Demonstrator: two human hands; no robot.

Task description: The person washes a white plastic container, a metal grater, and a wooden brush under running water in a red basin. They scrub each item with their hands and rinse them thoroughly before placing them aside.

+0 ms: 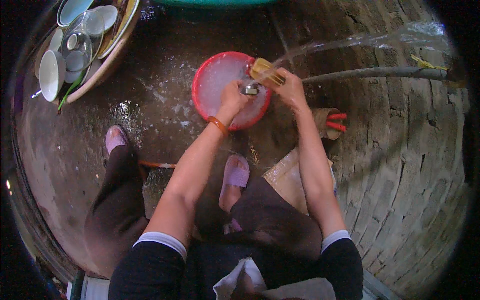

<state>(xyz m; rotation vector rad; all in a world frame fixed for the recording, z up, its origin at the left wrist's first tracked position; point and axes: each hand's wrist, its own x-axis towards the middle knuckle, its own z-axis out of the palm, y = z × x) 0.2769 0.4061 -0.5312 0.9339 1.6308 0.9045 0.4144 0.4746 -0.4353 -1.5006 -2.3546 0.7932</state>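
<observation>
Both my hands are over a round red basin [197, 102] of cloudy, foamy water. My left hand [233, 98], an amber bangle on its wrist, is closed around a small silvery metal piece [251, 90] whose full shape is hidden. My right hand [291, 91] grips a yellow-tan ridged piece [264, 69] above the basin's right rim; its exact kind is unclear. A stream of water [340, 44] comes from the right and reaches the area of that piece.
At upper left, a wide basket [102, 75] holds bowls and a clear glass lid [82, 42]. A grey hose [370, 74] lies to the right, near a brown holder [322, 123] with red handles. A teal tub [215, 2] shows at the top. Wet floor and brick surround me.
</observation>
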